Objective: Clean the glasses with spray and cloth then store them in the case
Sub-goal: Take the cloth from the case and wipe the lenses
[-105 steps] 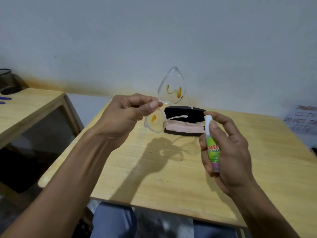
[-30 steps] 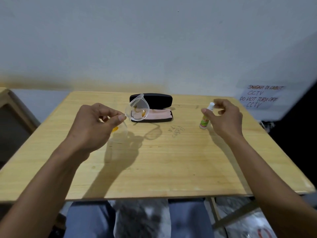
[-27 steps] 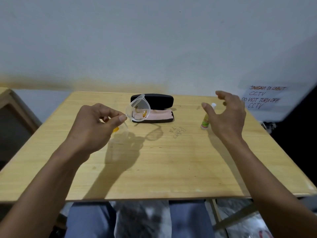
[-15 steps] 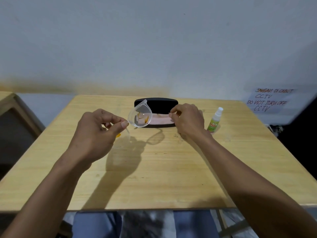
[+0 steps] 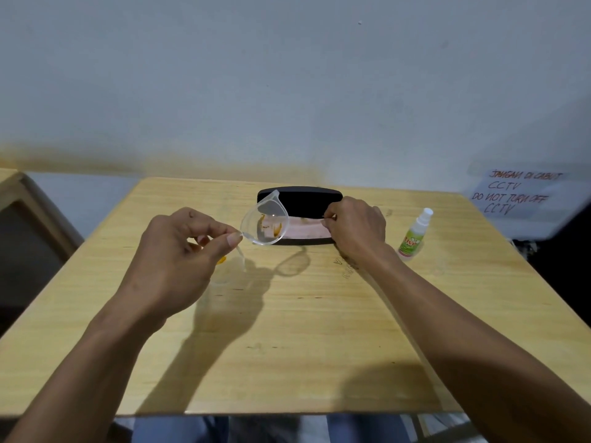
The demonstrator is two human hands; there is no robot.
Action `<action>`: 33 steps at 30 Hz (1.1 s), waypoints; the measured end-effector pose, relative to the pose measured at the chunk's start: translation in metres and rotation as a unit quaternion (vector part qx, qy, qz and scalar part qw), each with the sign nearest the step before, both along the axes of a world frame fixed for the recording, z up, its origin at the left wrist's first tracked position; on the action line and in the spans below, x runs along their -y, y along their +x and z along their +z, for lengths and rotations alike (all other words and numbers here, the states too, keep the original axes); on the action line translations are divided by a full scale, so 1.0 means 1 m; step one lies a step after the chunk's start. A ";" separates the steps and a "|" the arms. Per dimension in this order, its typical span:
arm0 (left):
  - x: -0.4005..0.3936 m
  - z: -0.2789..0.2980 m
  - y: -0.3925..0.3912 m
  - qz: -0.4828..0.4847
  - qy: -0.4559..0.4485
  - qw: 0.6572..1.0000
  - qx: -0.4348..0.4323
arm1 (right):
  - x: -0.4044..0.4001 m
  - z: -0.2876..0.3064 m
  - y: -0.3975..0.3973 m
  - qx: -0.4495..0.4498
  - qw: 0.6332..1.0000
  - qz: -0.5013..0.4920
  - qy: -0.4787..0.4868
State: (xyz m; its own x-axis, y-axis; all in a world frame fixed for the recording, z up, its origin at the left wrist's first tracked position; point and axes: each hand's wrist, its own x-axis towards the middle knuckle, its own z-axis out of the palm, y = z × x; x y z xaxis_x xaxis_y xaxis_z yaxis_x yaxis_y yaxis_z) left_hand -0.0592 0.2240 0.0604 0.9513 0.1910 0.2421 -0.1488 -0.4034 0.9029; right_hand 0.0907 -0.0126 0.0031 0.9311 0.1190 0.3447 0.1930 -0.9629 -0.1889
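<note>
The person sits at a pale wooden table (image 5: 287,330), both forearms stretched out over it. The left hand (image 5: 179,260) is raised above the left half of the surface, its thumb and forefinger pinching the clear-framed glasses (image 5: 263,227) at the bridge; one lens stands up towards the far edge, with amber marks showing through it, and the other hangs below the fingers, hard to make out against the wood. The glasses cast a ring-shaped shadow on the tabletop.

Near the middle of the far edge lies the open black case (image 5: 300,199), its lid tipped back towards the wall. A pink cloth (image 5: 303,230) lies in it, and the right hand (image 5: 358,228) has reached in from the right, its fingertips pinching the cloth's right end.

To the right of the case, near the far right corner, stands the small spray bottle (image 5: 414,236), upright, white nozzle on top, with a green and orange label I cannot read from here. On the wall beyond that corner hangs a paper notice (image 5: 521,193), hand-lettered: "JANGAN DI CABUT CCTV / DO NOT TURN OFF CCTV". Another wooden table (image 5: 19,193) edges in at far left.
</note>
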 end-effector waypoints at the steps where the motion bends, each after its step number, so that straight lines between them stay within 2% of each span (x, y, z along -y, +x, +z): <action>1: 0.000 0.000 0.000 0.001 -0.004 1.000 -0.001 | 0.000 -0.001 0.000 0.006 1.000 0.001 -0.007; 9: 0.000 -0.001 0.001 0.011 -0.016 1.000 -0.007 | 0.002 -0.004 -0.001 0.018 0.998 0.019 -0.055; 14: -0.001 0.000 -0.001 0.012 -0.008 1.000 -0.002 | 0.001 0.001 -0.012 -0.005 0.999 0.032 0.003; 18: -0.002 -0.001 -0.003 0.010 -0.009 1.000 0.000 | 0.000 0.000 -0.022 0.010 0.989 0.064 0.136; 21: -0.001 -0.001 -0.004 0.008 -0.014 1.000 0.000 | 0.001 -0.001 -0.025 -0.036 0.976 0.063 0.204; 25: 0.001 0.001 -0.006 0.008 -0.012 1.000 0.000 | 0.001 0.001 -0.029 -0.042 0.948 0.068 0.308; 33: 0.005 0.004 -0.005 0.019 0.010 1.000 -0.003 | -0.001 0.022 -0.031 -0.028 0.906 0.071 0.417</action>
